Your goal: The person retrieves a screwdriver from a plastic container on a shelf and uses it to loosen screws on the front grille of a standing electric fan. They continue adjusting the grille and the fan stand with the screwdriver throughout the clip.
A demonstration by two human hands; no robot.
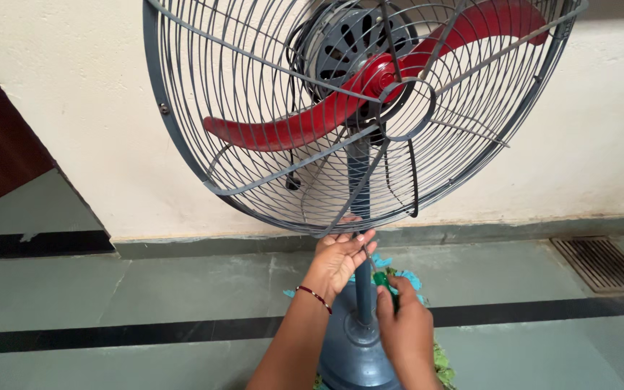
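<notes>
A grey pedestal fan with a round wire guard point(182, 137) and red blades point(290, 130) stands in front of me. My left hand point(341, 256) reaches up to the bottom rim of the guard, fingers touching the wires beside the pole point(361, 289). My right hand point(402, 325) is closed on a green-handled screwdriver point(382, 280), whose thin metal shaft points up toward the guard's lower edge next to my left fingers. A red bangle sits on my left wrist.
The fan's round grey base point(348, 354) rests on a grey tiled floor with black stripes. A green and blue cloth point(406, 278) lies behind the base. A floor drain grate point(601, 263) is at the right. A cream wall is behind.
</notes>
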